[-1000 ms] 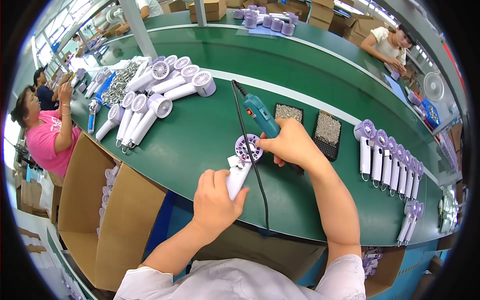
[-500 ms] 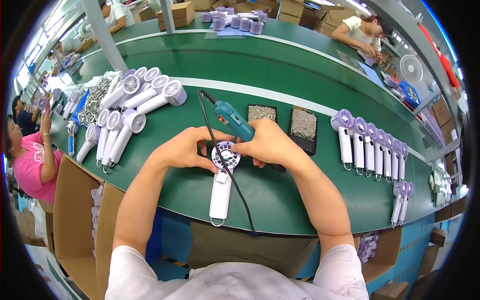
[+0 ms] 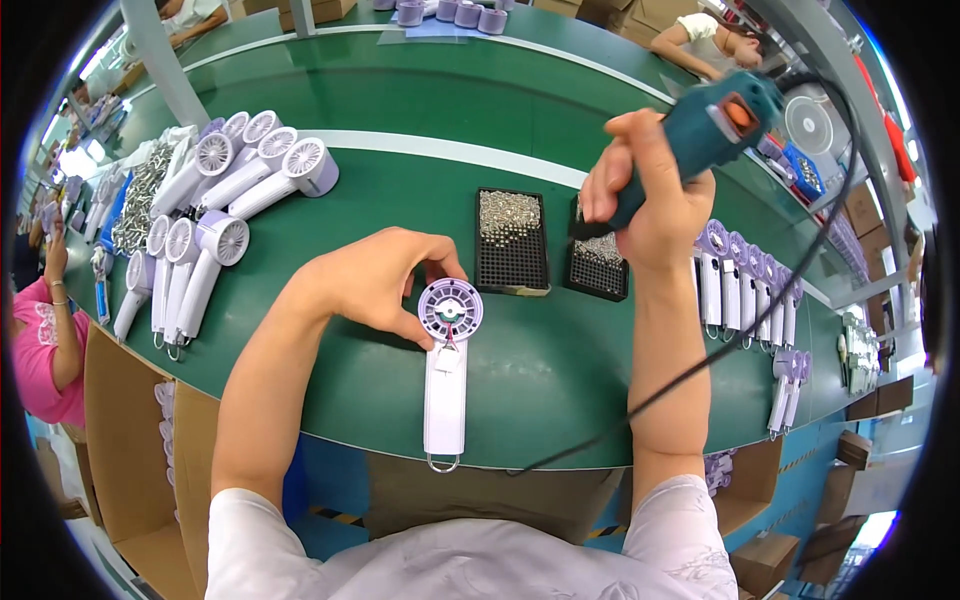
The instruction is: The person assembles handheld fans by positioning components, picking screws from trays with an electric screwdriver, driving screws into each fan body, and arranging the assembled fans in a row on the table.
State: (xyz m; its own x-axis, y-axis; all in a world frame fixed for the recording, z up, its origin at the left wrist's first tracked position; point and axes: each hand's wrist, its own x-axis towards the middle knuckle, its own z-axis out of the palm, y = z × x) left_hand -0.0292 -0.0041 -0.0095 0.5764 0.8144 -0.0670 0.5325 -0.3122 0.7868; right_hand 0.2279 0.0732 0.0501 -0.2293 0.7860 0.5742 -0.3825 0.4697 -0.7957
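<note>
A white and lilac handheld fan [image 3: 445,395] lies on the green table in front of me, its round head farthest from me and a metal loop at its near end. The fan head is open, with a small white part and a thin red wire showing. My left hand [image 3: 368,278] curls around the left side of the head, thumb and fingers closed on it. Raised to the right, my right hand [image 3: 655,205] grips a teal electric screwdriver [image 3: 710,135] with an orange switch. Its tip is hidden from sight.
Two black trays of small screws, the left tray [image 3: 512,240] and the right tray [image 3: 600,270], lie beyond the fan. Assembled fans [image 3: 240,170] are piled at left. Opened fans [image 3: 745,290] stand in a row at right. A cardboard box [image 3: 140,440] is at lower left.
My right hand has lifted the screwdriver off the fan head and swung it up to the right, with its cable trailing. The left hand still holds the fan. My view has shifted slightly.
</note>
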